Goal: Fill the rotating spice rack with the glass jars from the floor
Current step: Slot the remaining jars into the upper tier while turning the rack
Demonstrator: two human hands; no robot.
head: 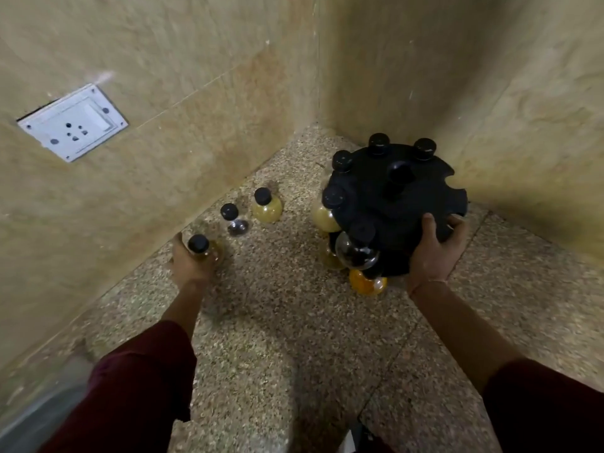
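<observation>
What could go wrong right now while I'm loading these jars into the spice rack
The left hand grips a glass jar close to the wall; it could knock the neighbouring dark jar over. The right hand holds the rack by its edge; turning it fast might shake hanging jars loose onto the hard floor.

The black spice rack stands upright in the corner, its near rim under the right hand. Black-capped round glass jars hang in most of its edge slots; the slots just beyond that hand gape empty. One amber jar sits inside the left hand, upright. Just beyond it stand a dark-filled jar and a yellow jar.
</observation>
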